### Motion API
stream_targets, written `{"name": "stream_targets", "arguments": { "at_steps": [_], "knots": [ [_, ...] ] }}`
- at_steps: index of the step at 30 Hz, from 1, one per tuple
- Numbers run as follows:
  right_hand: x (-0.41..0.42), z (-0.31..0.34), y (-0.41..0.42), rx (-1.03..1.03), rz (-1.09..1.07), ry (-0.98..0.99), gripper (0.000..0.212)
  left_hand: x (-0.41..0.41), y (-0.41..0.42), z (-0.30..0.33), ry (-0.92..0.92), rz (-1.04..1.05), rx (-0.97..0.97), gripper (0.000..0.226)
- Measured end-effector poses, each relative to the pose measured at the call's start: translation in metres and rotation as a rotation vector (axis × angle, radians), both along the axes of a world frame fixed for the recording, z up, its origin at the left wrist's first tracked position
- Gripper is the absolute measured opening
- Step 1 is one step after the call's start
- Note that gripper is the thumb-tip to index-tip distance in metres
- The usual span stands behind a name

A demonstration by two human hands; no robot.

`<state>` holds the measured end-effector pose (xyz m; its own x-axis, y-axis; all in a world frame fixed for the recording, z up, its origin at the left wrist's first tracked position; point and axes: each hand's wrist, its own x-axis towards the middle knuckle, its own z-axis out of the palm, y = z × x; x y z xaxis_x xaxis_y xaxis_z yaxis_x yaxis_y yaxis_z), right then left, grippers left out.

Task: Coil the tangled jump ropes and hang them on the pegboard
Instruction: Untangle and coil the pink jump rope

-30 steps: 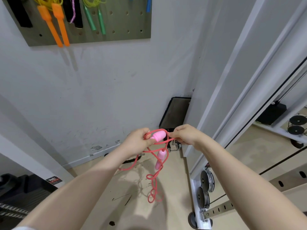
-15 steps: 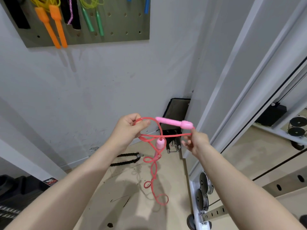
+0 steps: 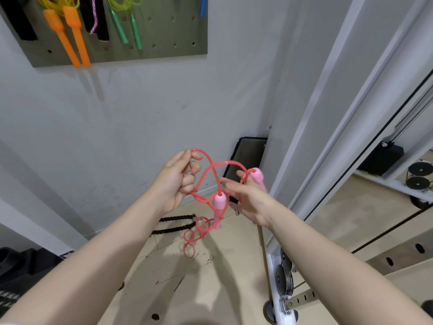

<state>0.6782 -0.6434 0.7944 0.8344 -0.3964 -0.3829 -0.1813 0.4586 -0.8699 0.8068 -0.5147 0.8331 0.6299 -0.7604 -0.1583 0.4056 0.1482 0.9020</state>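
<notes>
Your left hand [image 3: 174, 181] pinches the pink jump rope [image 3: 212, 177] cord, looped between both hands; your right hand [image 3: 249, 199], fingers spread, carries one handle [image 3: 257, 177]. Second handle [image 3: 219, 202] hangs nose-down (blurred).

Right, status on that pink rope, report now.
Left hand pinching a loop of the pink jump rope. Right hand open, one handle beyond its fingers, grip unclear. Rope still tangled, curls dangling. Pegboard above, nothing blocking.
</notes>
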Motion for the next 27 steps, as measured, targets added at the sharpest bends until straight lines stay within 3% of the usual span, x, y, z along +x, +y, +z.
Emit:
{"name": "stream_targets", "arguments": {
  "at_steps": [4,8,11,15,17,20,24,27],
  "knots": [
    [0.001,-0.007,0.008,0.032,0.218,-0.094,0.058,0.002,-0.005,0.014,-0.026,-0.005,0.02,0.029],
    [0.003,-0.006,0.011,-0.063,0.226,-0.036,0.024,0.014,-0.004,0.008,-0.198,0.136,0.191,0.025],
    [0.004,-0.006,0.014,-0.081,0.121,-0.05,0.014,0.011,-0.001,-0.006,-0.459,0.245,0.386,0.004],
    [0.003,-0.009,0.007,0.088,-0.113,-0.105,0.01,-0.012,0.006,-0.027,-0.755,0.372,0.527,0.021],
    [0.002,-0.01,0.006,0.151,-0.157,-0.136,0.01,-0.026,0.007,-0.032,-0.702,0.24,0.551,0.018],
    [0.002,-0.01,0.011,0.215,-0.159,-0.179,0.004,-0.045,0.006,-0.038,-0.657,-0.087,0.605,0.031],
    [0.001,-0.006,0.012,0.252,-0.173,-0.248,0.009,-0.049,0.005,-0.042,-0.759,-0.169,0.51,0.02],
    [-0.002,-0.007,0.004,0.317,-0.259,-0.29,0.013,-0.036,0.01,-0.049,-0.74,-0.199,0.491,0.031]
  ]
}}
